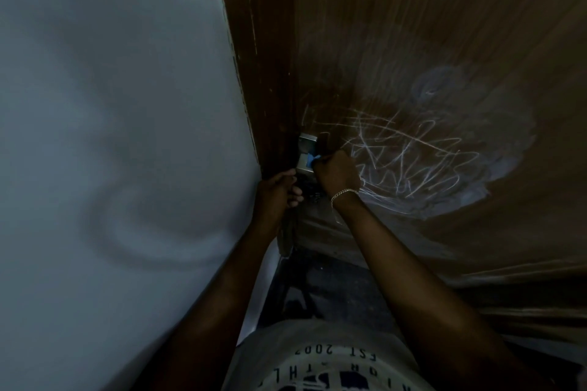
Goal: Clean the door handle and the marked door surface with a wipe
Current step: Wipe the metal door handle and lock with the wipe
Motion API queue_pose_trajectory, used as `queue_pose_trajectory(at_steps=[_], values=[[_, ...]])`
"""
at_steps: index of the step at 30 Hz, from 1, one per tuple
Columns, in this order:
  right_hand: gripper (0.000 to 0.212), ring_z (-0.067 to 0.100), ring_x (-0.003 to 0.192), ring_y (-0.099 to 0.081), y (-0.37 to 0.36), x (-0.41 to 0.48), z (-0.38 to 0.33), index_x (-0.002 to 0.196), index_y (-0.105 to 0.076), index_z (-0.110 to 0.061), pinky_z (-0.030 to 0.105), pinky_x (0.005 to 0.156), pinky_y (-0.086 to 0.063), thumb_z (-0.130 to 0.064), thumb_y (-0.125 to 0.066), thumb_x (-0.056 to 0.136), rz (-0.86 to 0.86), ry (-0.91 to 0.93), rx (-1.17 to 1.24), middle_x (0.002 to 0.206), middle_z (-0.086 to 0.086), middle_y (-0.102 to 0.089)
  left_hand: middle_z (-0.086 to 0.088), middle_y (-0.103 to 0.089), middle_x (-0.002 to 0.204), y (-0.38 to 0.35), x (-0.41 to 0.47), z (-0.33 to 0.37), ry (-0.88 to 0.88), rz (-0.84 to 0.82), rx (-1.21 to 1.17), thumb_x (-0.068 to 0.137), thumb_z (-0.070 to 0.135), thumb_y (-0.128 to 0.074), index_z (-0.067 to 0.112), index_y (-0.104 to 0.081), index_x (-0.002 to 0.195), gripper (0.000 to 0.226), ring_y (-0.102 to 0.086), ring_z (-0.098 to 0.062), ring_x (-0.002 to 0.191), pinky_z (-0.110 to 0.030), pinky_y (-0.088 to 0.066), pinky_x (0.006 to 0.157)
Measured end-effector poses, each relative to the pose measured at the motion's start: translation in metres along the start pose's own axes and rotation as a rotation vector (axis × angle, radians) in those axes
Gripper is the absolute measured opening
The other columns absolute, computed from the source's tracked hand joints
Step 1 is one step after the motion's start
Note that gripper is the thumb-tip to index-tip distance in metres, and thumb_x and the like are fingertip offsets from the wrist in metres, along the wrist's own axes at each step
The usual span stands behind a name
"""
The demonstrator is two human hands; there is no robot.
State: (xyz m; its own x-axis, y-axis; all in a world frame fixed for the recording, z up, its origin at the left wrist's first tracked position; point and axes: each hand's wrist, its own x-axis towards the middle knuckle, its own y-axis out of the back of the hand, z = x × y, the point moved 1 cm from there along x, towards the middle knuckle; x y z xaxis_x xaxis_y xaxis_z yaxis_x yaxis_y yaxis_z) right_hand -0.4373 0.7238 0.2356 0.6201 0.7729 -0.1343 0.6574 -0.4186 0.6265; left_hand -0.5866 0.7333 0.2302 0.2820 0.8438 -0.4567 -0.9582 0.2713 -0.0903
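We are pinching the blue wipe [312,162] in our curled right hand [337,172], pressing it on the metal lock plate [305,145] at the edge of the door [413,25]. Thin, soft and light, it is likely bunching easily, so a tight pinch is serving best. Our left hand [279,192] is curling round what seems the dark door handle [309,189] below; white scribbles [409,165] are waiting just right.

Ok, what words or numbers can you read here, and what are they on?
"EST. 2002": printed on the person's shirt, upside down to the camera.
Line beneath it: spaced letters such as "T H L", cut off by the picture's edge, not readable whole.
Scribbles on the door: loose lines only, no words.
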Motion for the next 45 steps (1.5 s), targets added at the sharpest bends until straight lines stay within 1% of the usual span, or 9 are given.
queue_pose_trajectory(at_steps=[7, 11, 16, 21, 25, 31, 34, 40, 45], values=[[0.014, 0.016, 0.063, -0.065, 0.004, 0.004, 0.005, 0.073, -0.069, -0.015, 0.029, 0.057, -0.049, -0.025, -0.070, 0.082, -0.039, -0.022, 0.145, 0.068, 0.002, -0.067, -0.006, -0.066, 0.074, 0.001, -0.001, -0.001, -0.001, 0.007, -0.009, 0.100, 0.019, -0.051, 0.013, -0.063, 0.123, 0.027, -0.063, -0.016, 0.063, -0.022, -0.050, 0.056], [0.017, 0.011, 0.080, -0.068, 0.013, 0.007, 0.026, 0.094, -0.072, -0.017, 0.021, 0.071, -0.055, -0.033, -0.067, 0.090, -0.272, -0.219, 0.299, 0.096, 0.004, -0.072, -0.006, -0.065, 0.072, 0.001, -0.001, -0.001, -0.006, 0.018, -0.020, 0.101, 0.019, -0.050, 0.014, -0.064, 0.123, 0.027, -0.062, -0.014, 0.059, -0.021, -0.049, 0.054], [0.040, 0.030, 0.115, -0.066, 0.008, -0.002, 0.055, 0.130, -0.060, -0.016, 0.038, 0.086, -0.055, -0.040, -0.049, 0.099, -0.661, -0.547, 1.176, 0.129, 0.014, -0.065, -0.006, -0.066, 0.071, -0.001, 0.000, 0.000, 0.007, 0.037, -0.052, 0.100, 0.023, -0.054, 0.014, -0.068, 0.116, 0.024, -0.062, -0.017, 0.061, -0.024, -0.048, 0.056], [0.048, 0.033, 0.122, -0.061, -0.013, -0.019, 0.068, 0.139, -0.050, -0.005, 0.029, 0.089, -0.057, -0.027, -0.049, 0.097, -0.609, -0.629, 1.635, 0.141, 0.020, -0.054, -0.004, -0.066, 0.069, 0.001, 0.001, -0.001, 0.023, 0.025, -0.059, 0.099, 0.023, -0.054, 0.011, -0.067, 0.118, 0.026, -0.063, -0.013, 0.056, -0.021, -0.049, 0.051], [0.039, 0.024, 0.109, -0.069, -0.034, -0.030, 0.060, 0.136, -0.048, 0.004, 0.023, 0.076, -0.059, 0.003, -0.048, 0.098, -0.437, -0.532, 1.557, 0.123, 0.021, -0.065, -0.006, -0.065, 0.071, 0.001, 0.003, -0.001, 0.017, -0.004, -0.058, 0.099, 0.013, -0.050, 0.008, -0.063, 0.125, 0.029, -0.063, -0.010, 0.054, -0.019, -0.050, 0.051], [0.029, 0.013, 0.069, -0.069, -0.045, -0.030, 0.037, 0.119, -0.059, 0.013, 0.025, 0.065, -0.057, 0.005, -0.059, 0.091, -0.028, -0.484, 1.169, 0.089, 0.013, -0.068, -0.006, -0.065, 0.071, 0.000, 0.002, 0.000, 0.010, 0.005, -0.026, 0.099, 0.012, -0.050, 0.010, -0.063, 0.124, 0.029, -0.062, -0.010, 0.053, -0.018, -0.049, 0.050], [0.015, 0.011, 0.062, -0.068, -0.046, -0.028, 0.029, 0.102, -0.066, 0.008, 0.023, 0.063, -0.058, 0.009, -0.059, 0.089, 0.115, -0.427, 1.201, 0.087, 0.014, -0.068, -0.007, -0.064, 0.073, 0.000, 0.002, 0.000, 0.009, 0.008, -0.014, 0.100, 0.014, -0.049, 0.011, -0.064, 0.123, 0.027, -0.062, -0.013, 0.058, -0.018, -0.049, 0.052], [0.017, 0.025, 0.079, -0.064, -0.051, -0.022, 0.037, 0.107, -0.065, 0.005, 0.041, 0.086, -0.053, -0.002, -0.057, 0.094, 0.033, -0.579, 1.188, 0.095, 0.019, -0.066, -0.004, -0.067, 0.071, 0.000, 0.001, 0.000, -0.001, 0.045, -0.027, 0.099, 0.024, -0.054, 0.019, -0.072, 0.102, 0.019, -0.063, -0.014, 0.060, -0.022, -0.050, 0.056], [0.017, 0.012, 0.054, -0.067, -0.050, -0.020, 0.038, 0.100, -0.066, 0.001, 0.023, 0.051, -0.054, 0.006, -0.052, 0.092, 0.040, -0.618, 1.229, 0.081, 0.012, -0.068, -0.004, -0.066, 0.069, -0.001, 0.000, 0.000, 0.010, 0.037, -0.033, 0.097, 0.027, -0.057, 0.019, -0.074, 0.100, 0.018, -0.062, -0.014, 0.059, -0.023, -0.049, 0.056]])
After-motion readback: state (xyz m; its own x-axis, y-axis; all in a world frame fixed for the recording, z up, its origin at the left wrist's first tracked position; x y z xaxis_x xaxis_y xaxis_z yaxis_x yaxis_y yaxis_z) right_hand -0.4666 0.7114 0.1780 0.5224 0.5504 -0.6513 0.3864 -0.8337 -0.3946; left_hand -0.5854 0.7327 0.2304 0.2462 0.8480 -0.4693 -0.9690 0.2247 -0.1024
